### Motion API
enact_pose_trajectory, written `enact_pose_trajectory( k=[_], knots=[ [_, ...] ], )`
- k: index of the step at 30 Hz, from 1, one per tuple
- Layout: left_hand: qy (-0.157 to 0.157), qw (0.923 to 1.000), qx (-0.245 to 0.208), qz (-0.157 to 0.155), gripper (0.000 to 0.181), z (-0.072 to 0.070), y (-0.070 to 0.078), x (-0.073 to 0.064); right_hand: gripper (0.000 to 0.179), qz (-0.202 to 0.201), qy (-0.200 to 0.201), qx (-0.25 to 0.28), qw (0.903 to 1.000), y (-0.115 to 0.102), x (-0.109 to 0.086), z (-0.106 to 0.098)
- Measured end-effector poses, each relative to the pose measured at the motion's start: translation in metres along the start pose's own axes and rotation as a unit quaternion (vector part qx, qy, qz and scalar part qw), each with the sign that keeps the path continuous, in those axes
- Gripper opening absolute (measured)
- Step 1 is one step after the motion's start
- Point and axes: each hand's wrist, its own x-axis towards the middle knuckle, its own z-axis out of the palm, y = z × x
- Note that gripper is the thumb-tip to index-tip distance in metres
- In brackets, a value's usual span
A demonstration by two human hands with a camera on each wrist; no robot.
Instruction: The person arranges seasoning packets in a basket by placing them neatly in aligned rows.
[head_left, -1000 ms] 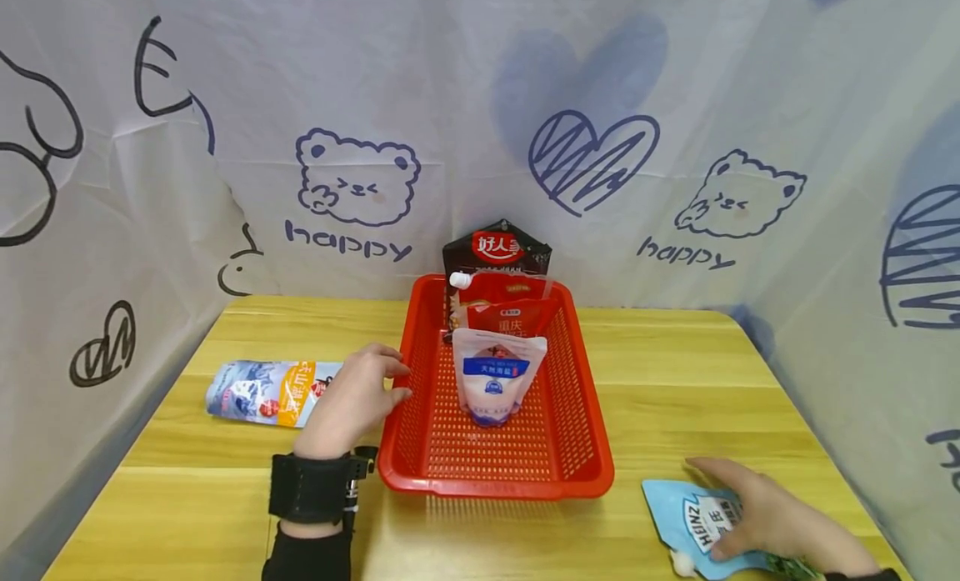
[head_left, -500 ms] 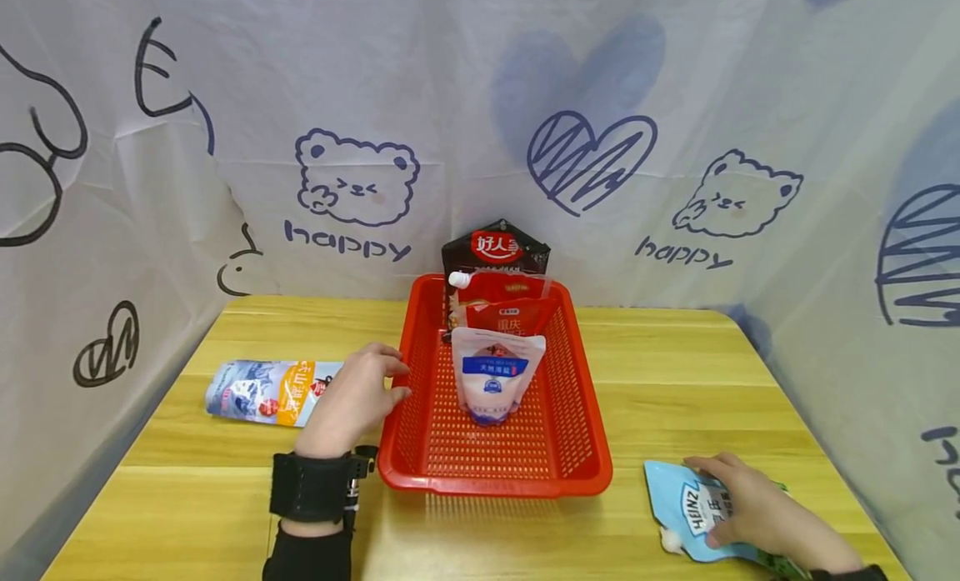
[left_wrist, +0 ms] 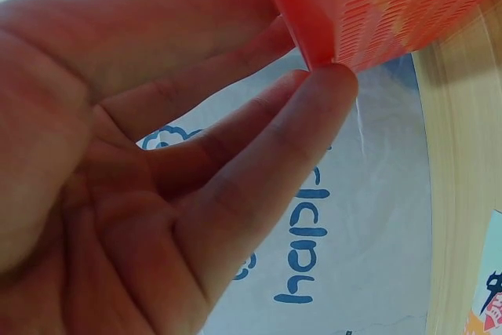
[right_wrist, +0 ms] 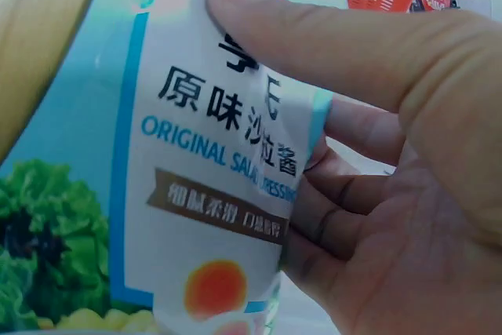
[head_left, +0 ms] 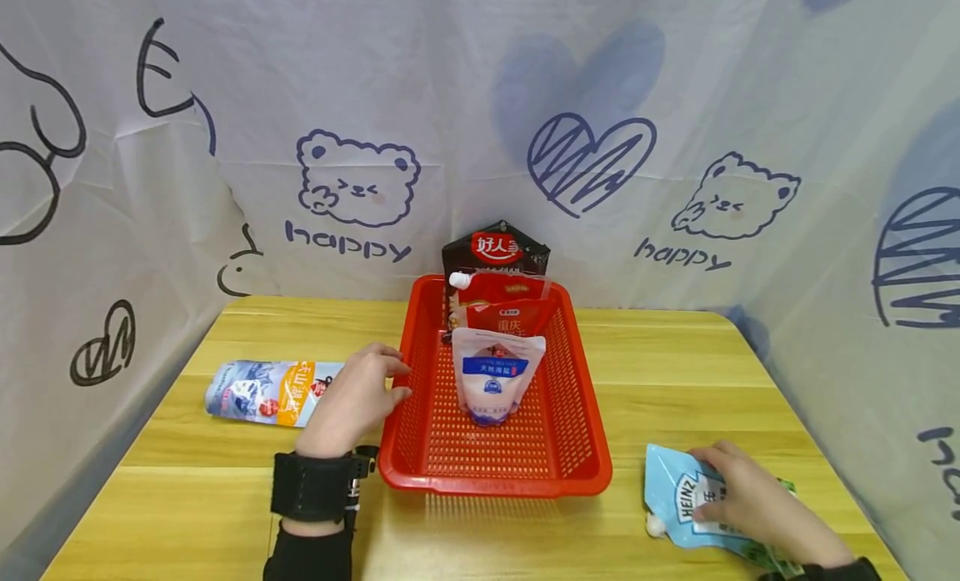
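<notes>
A red plastic basket (head_left: 495, 487) stands mid-table, its left rim pinched between the thumb and fingers of my left hand (head_left: 356, 398). The left wrist view shows fingertips right at the rim of its slotted wall (left_wrist: 392, 13). At the right front, my right hand (head_left: 750, 498) grips a light-blue Heinz salad dressing pouch (head_left: 663, 477), white spout cap toward the front left. In the right wrist view my thumb (right_wrist: 314, 45) lies across the pouch label (right_wrist: 212, 147), the other fingers behind it. Standing in the basket are a white-and-blue pouch (head_left: 491, 389), a red spouted pouch (head_left: 498, 314) and a black packet (head_left: 517, 260).
Left of the basket, a blue-and-orange pouch (head_left: 258, 393) lies flat, partly hidden by my left forearm. The wooden tabletop (head_left: 660, 373) ends at white curtains (head_left: 465, 181) with bear and heart drawings at the back and both sides.
My right hand has brought the salad dressing pouch up a little and slightly leftward in the head view. My left hand and the basket have stayed in place.
</notes>
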Motion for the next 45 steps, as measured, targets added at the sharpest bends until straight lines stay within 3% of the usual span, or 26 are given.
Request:
enact_pose_trajectory(
  k=[5,8,15,20,28,35,39,45],
  knots=[
    [-0.002,1.0000,0.002,0.001,0.024,0.000,0.001,0.000,0.068,0.016,0.002,0.018,0.9997,-0.006,0.001,-0.008],
    [-0.001,1.0000,0.004,0.001,0.023,-0.001,0.002,-0.001,0.066,0.005,0.018,0.031,0.9993,-0.009,-0.001,-0.013],
    [-0.003,1.0000,0.003,0.001,0.024,-0.001,0.002,-0.002,0.034,-0.081,0.119,0.015,0.9895,-0.015,-0.004,-0.016],
    [-0.001,1.0000,0.002,0.001,0.024,0.000,0.001,-0.002,0.031,-0.103,0.168,0.028,0.9800,-0.021,-0.001,-0.018],
    [0.002,1.0000,0.005,0.002,0.023,0.000,0.001,-0.001,0.030,-0.172,0.282,0.004,0.9439,-0.031,0.004,-0.023],
    [0.004,0.9999,0.006,0.007,0.024,0.000,0.002,-0.001,0.040,-0.221,0.380,-0.024,0.8980,-0.054,0.006,-0.032],
    [0.003,1.0000,0.007,0.005,0.024,0.000,0.002,-0.001,0.041,-0.249,0.404,-0.028,0.8796,-0.074,0.004,-0.039],
    [0.003,1.0000,0.007,0.006,0.024,0.000,0.001,-0.001,0.041,-0.298,0.412,-0.005,0.8610,-0.108,0.006,-0.048]
  ],
)
